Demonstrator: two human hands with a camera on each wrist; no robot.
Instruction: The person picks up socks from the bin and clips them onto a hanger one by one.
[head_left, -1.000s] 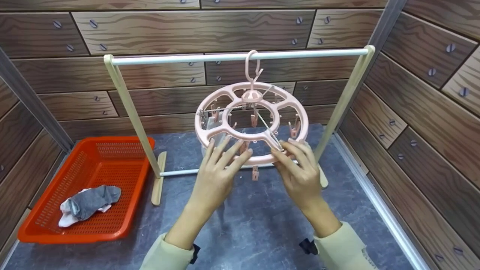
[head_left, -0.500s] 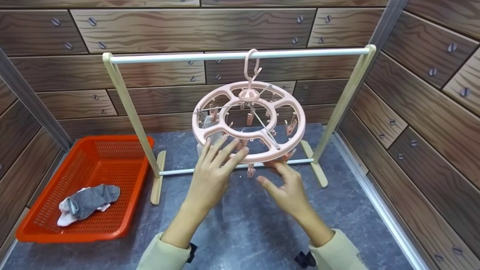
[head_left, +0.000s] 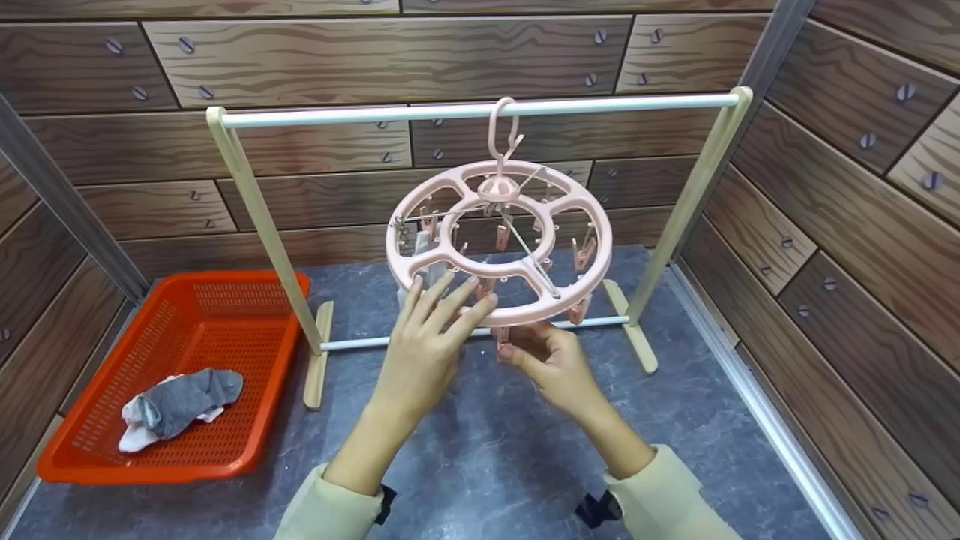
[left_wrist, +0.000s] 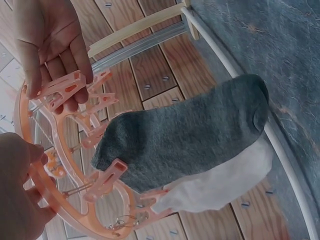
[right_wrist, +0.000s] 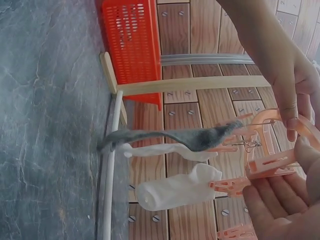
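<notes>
A pink round clip hanger (head_left: 517, 313) hangs by its hook from the rack's white bar (head_left: 337, 116). My left hand (head_left: 424, 337) holds its front-left rim, thumb and fingers on either side. My right hand (head_left: 559, 371), below the front rim, pinches a dangling clothes peg (left_wrist: 67, 90) between thumb and fingers; nothing shows in that peg's mouth. In the left wrist view a grey sock (left_wrist: 185, 135) and a white sock (left_wrist: 220, 182) hang from other pegs. The right wrist view also shows a separate white sock (right_wrist: 177, 192) clipped up. The ring and left hand mostly hide them in the head view.
To the left stands an orange plastic basket (head_left: 279, 375) with grey and white socks (head_left: 184, 405) bunched inside. The rack's wooden legs (head_left: 686, 202) flank the hanger, and a low white rail (head_left: 356, 343) joins them. Wood-patterned walls enclose the back and sides.
My right hand has let go of the ring's front-right rim, dropped below it and moved left to take hold of a front peg. The ring has shifted slightly left; my left hand stays on it.
</notes>
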